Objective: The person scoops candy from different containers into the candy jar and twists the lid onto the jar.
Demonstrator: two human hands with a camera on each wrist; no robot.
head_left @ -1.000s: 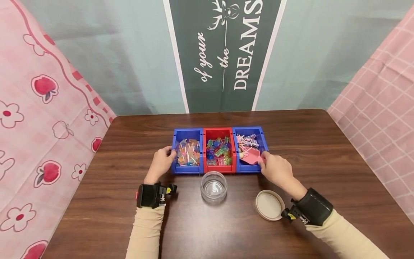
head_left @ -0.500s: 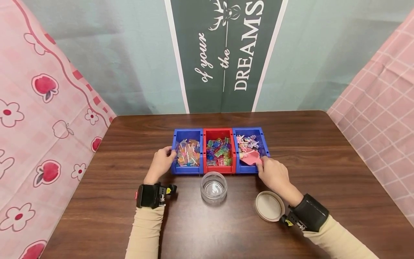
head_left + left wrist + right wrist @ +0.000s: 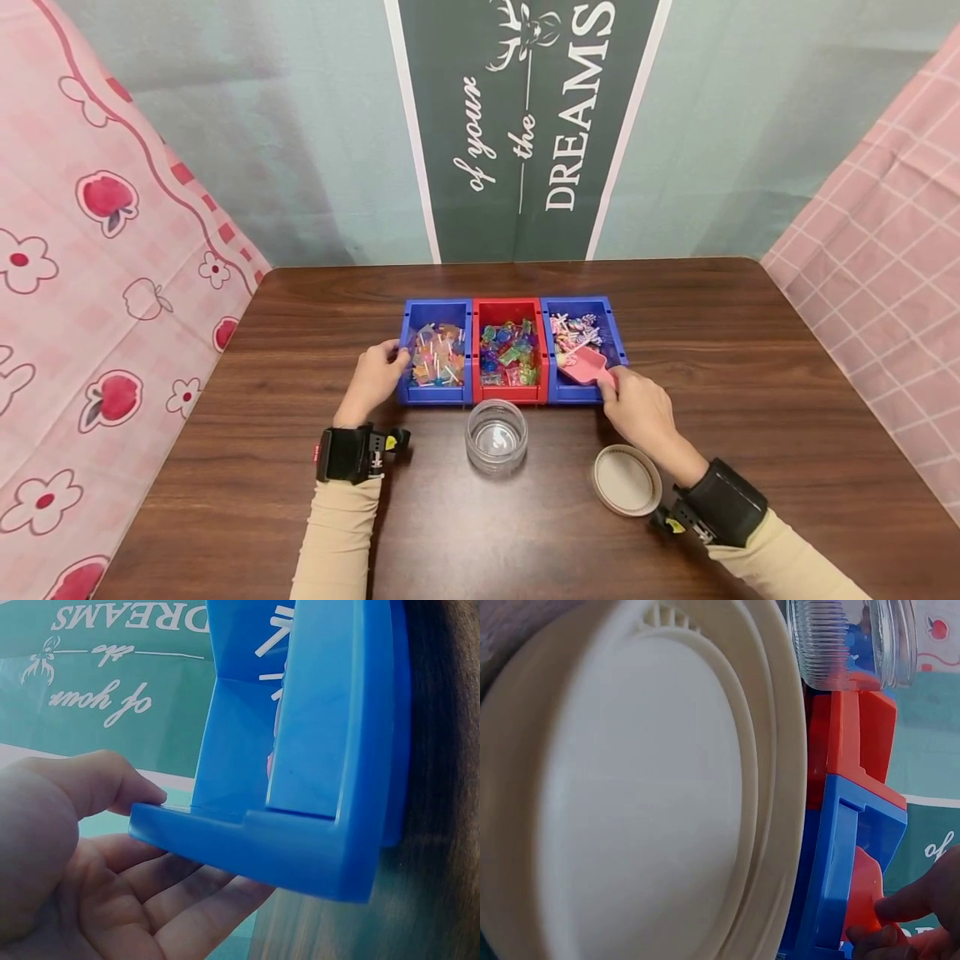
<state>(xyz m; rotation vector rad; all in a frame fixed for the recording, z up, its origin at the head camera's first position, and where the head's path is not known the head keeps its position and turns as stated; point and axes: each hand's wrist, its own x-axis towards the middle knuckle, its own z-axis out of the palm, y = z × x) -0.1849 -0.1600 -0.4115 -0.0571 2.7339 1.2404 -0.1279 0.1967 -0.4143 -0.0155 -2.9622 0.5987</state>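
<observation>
My right hand (image 3: 641,408) pinches the handle of a pink scoop (image 3: 588,366), whose blade sits low in the front of the right blue bin (image 3: 615,346). Striped lollipop-like pieces (image 3: 577,329) lie behind the blade, with a few at its front edge. In the right wrist view the thumb and fingers close on the scoop's handle. My left hand (image 3: 372,379) grips the outer side wall of the left blue bin (image 3: 315,735), thumb over its edge and fingers along the outside. That bin holds small pale pieces with white sticks (image 3: 438,354).
Between the blue bins stands a red bin (image 3: 506,393) of colourful translucent pieces. A clear open jar (image 3: 496,437) stands in front of it. A round cream lid (image 3: 627,481) lies inner side up below my right hand, filling much of the right wrist view. Printed cloths hang around the table.
My right hand has drawn slightly back toward me with the scoop, and the striped pieces in the right bin have shifted. The left hand keeps its grip in the same place.
</observation>
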